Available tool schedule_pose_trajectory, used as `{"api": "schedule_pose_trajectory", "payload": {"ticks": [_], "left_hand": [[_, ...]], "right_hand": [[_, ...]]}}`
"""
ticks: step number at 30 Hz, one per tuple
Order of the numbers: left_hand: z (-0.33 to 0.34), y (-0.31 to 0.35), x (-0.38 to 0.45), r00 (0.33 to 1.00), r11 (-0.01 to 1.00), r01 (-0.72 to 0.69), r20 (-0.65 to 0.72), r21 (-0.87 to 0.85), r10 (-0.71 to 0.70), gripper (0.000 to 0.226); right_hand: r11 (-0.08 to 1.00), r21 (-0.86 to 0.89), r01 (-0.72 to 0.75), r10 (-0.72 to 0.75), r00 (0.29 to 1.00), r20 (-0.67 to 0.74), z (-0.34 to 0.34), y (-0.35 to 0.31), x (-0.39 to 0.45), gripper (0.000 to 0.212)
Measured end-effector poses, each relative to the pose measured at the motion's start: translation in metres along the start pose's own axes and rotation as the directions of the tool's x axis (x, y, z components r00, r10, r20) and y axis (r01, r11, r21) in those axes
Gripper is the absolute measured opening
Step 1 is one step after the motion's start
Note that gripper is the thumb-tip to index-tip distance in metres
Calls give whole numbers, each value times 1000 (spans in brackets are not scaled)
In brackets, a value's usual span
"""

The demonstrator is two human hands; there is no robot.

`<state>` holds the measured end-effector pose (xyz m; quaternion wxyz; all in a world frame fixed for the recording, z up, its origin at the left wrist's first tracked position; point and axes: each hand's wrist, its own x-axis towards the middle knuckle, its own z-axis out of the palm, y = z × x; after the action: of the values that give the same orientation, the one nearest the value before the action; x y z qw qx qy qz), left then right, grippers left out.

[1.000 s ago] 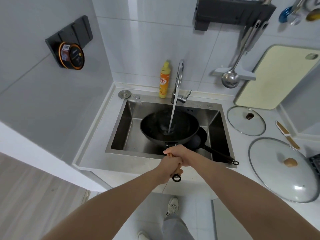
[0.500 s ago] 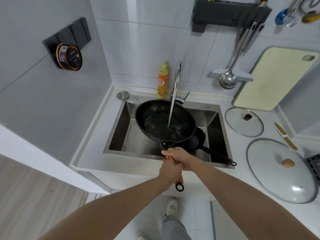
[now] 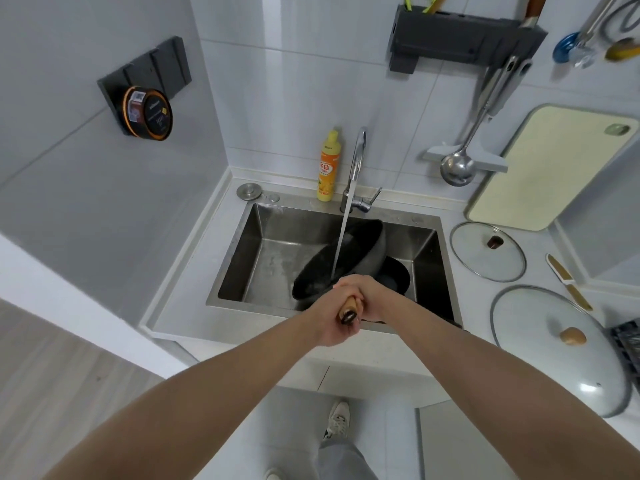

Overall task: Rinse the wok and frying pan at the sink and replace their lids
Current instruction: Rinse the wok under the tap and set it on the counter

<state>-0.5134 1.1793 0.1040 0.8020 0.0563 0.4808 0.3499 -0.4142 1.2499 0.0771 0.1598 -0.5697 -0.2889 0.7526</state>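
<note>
Head view: both hands, left (image 3: 332,322) and right (image 3: 365,294), grip clenched round wok (image 3: 341,261) handle, wok tipped in sink (image 3: 232,268) under running tap (image 3: 356,168); rinsing step, likely next: drain, set aside, rinse frying pan (image 3: 396,277)

soap bottle (image 3: 326,168), ladle (image 3: 457,166), cutting board (image 3: 550,164)

Bright even light, soft shadows, wide-angle edge warp, slight blur.

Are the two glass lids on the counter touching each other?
Apart. The head view shows bare white counter between the small lid and the big lid.
</note>
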Motion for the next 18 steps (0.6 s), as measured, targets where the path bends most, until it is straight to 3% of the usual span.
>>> {"api": "schedule_pose_trajectory", "payload": {"ticks": [2,8,11,13,18], "left_hand": [[6,5,1,999,997,-5,51,-72,9,6],[13,12,0,986,958,-42,142,-285,85,17],[7,18,3,980,954,-52,168,-296,106,18],[4,21,5,979,955,-45,179,-293,101,21],[-4,27,11,990,953,-49,113,-300,86,28]], "right_hand": [[999,34,-1,1,1000,-12,-3,-6,-3,8],[1000,4,24,-24,999,-34,-2,-19,3,32],[997,-73,13,-18,997,-72,5,-26,10,36],[998,-57,1,-6,997,-75,6,-27,15,27],[1000,5,3,-2,1000,-31,8,-23,29,37]]}}
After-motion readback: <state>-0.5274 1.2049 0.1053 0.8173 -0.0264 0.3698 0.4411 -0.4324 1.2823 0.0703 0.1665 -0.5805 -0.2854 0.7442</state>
